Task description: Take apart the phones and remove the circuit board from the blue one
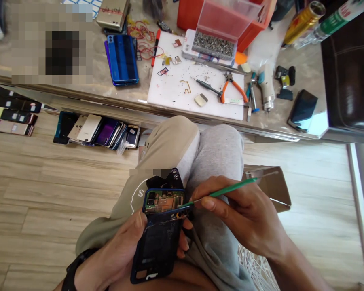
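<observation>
My left hand [121,240] grips an opened smartphone [158,246] above my lap, thumb on one long edge and fingertips around the other. Its upper end shows a bare circuit board [164,201] and a camera module; a black inner cover spans the lower part. Pinched between the thumb and fingers of my right hand [245,214] is a thin green pry tool [233,187]. The tool's tip meets the phone's right edge beside the board. Behind the phone's top end a dark piece with a round lens [174,174] sticks out, partly hidden.
A white work mat [170,95] on the bench carries orange-handled cutters [235,91], a screwdriver [208,87] and an open box of screws [214,45]. Blue phones [123,60] lie left of it. More phones [104,131] stand below the bench. An open cardboard box [283,188] is at right.
</observation>
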Tool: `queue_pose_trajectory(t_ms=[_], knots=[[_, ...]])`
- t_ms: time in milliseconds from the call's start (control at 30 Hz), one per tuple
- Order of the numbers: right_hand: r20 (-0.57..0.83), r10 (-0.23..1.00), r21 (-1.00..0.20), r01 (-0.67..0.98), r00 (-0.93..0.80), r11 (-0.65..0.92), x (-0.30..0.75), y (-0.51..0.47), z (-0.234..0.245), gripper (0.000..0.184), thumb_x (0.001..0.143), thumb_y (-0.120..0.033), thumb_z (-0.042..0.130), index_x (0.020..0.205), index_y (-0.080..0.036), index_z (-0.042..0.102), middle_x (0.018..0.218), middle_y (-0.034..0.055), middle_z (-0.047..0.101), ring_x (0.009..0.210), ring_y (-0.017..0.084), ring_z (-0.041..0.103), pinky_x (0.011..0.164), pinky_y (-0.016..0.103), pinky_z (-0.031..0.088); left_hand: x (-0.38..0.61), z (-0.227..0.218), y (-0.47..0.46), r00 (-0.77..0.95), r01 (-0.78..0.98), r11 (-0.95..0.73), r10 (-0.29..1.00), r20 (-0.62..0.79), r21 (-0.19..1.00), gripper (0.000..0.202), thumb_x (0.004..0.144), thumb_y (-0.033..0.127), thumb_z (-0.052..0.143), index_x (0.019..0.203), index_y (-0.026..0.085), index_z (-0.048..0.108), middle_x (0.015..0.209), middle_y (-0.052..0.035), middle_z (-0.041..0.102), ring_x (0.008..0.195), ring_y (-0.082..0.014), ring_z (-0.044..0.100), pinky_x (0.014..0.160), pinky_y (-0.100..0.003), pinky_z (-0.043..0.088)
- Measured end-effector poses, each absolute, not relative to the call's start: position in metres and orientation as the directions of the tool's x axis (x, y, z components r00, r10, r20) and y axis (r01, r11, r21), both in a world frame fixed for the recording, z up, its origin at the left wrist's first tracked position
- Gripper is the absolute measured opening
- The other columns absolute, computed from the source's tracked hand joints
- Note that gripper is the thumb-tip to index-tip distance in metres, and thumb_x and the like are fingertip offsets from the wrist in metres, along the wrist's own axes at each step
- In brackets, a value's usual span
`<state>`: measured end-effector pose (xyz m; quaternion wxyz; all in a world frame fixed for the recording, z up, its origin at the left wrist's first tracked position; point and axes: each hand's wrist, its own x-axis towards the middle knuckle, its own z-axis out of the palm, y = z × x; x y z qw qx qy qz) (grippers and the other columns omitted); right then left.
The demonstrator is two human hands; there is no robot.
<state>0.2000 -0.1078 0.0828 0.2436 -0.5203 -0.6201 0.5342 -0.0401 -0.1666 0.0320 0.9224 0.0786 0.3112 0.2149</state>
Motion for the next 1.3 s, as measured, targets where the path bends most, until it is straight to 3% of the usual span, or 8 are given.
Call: queue_pose_trajectory(t_ms=[200, 367, 433, 567, 733, 900, 1067, 1300], knots=[[-0.240, 0.898, -0.946, 0.297, -0.369, -0.131, 0.199, -0.105, 0.079, 0.019, 0.101, -0.034, 0.065, 0.093, -0.020, 0.076, 0.080, 0.0027, 0.076, 0.072, 0.016, 0.071, 0.065, 0.026, 0.054, -0.041, 0.033, -0.166, 0.718, -0.350, 0.902, 0.433, -0.546, 0.255, 0.089, 0.078, 0.085, 0.062, 0.129, 0.014, 0.073, 0.108, -0.0123, 0.079, 0.098, -0.0258, 0.073, 0.091, -0.035, 0.055], [-0.526, 0.810, -0.850, 0.170, -0.259, -0.498, 0.187, -0.101, 0.075, 0.031, 0.097, -0.045, 0.070, 0.081, -0.018, 0.071, 0.071, 0.0019, 0.073, 0.064, 0.015, 0.070, 0.059, 0.024, 0.055, -0.040, 0.033, -0.165, 0.709, -0.385, 0.883, 0.469, -0.526, 0.268, 0.088, 0.078, 0.083, 0.064, 0.131, 0.014, 0.072, 0.115, -0.0148, 0.077, 0.098, -0.0270, 0.073, 0.093, -0.039, 0.057], [-0.566, 0.785, -0.824, 0.152, -0.251, -0.545, 0.183, -0.101, 0.073, 0.032, 0.095, -0.046, 0.072, 0.080, -0.017, 0.071, 0.070, 0.0017, 0.072, 0.063, 0.015, 0.069, 0.058, 0.023, 0.056, -0.039, 0.033, -0.164, 0.707, -0.393, 0.879, 0.476, -0.523, 0.269, 0.083, 0.084, 0.081, 0.060, 0.131, 0.014, 0.072, 0.113, -0.0137, 0.077, 0.098, -0.0258, 0.073, 0.093, -0.038, 0.057], [-0.465, 0.863, -0.885, 0.116, -0.199, -0.451, 0.187, -0.104, 0.073, 0.027, 0.099, -0.041, 0.068, 0.087, -0.018, 0.072, 0.074, 0.0017, 0.074, 0.068, 0.014, 0.071, 0.061, 0.022, 0.057, -0.040, 0.035, -0.164, 0.703, -0.400, 0.879, 0.477, -0.528, 0.262, 0.073, 0.092, 0.074, 0.055, 0.133, 0.015, 0.071, 0.107, -0.0123, 0.080, 0.097, -0.0235, 0.075, 0.088, -0.033, 0.058], [-0.314, 0.931, -0.939, 0.205, -0.188, -0.276, 0.198, -0.110, 0.075, 0.018, 0.102, -0.033, 0.066, 0.090, -0.021, 0.074, 0.078, -0.0014, 0.074, 0.071, 0.012, 0.070, 0.064, 0.018, 0.054, -0.042, 0.031, -0.167, 0.703, -0.389, 0.890, 0.455, -0.547, 0.240, 0.081, 0.084, 0.078, 0.063, 0.126, 0.010, 0.075, 0.105, -0.0185, 0.080, 0.093, -0.0266, 0.076, 0.086, -0.033, 0.060], [-0.251, 0.939, -0.949, 0.250, -0.236, -0.191, 0.202, -0.114, 0.074, 0.018, 0.103, -0.032, 0.065, 0.092, -0.022, 0.075, 0.080, -0.0028, 0.075, 0.074, 0.010, 0.069, 0.067, 0.017, 0.053, -0.042, 0.028, -0.167, 0.710, -0.366, 0.903, 0.426, -0.561, 0.224, 0.072, 0.095, 0.070, 0.054, 0.127, 0.009, 0.074, 0.105, -0.0200, 0.080, 0.093, -0.0254, 0.076, 0.083, -0.031, 0.060], [-0.263, 0.931, -0.956, 0.200, -0.253, -0.216, 0.198, -0.112, 0.073, 0.020, 0.102, -0.034, 0.066, 0.092, -0.021, 0.076, 0.079, -0.0014, 0.075, 0.073, 0.012, 0.070, 0.066, 0.019, 0.054, -0.041, 0.032, -0.165, 0.716, -0.363, 0.905, 0.422, -0.556, 0.220, 0.085, 0.075, 0.082, 0.067, 0.123, 0.012, 0.077, 0.103, -0.0156, 0.081, 0.092, -0.0255, 0.075, 0.084, -0.032, 0.059], [-0.321, 0.911, -0.947, 0.121, -0.260, -0.299, 0.194, -0.112, 0.071, 0.021, 0.101, -0.033, 0.067, 0.090, -0.019, 0.075, 0.076, -0.0005, 0.075, 0.070, 0.012, 0.072, 0.064, 0.019, 0.057, -0.039, 0.037, -0.161, 0.712, -0.391, 0.890, 0.455, -0.535, 0.236, 0.078, 0.083, 0.078, 0.064, 0.126, 0.014, 0.075, 0.106, -0.0134, 0.080, 0.096, -0.0256, 0.074, 0.088, -0.036, 0.057]])
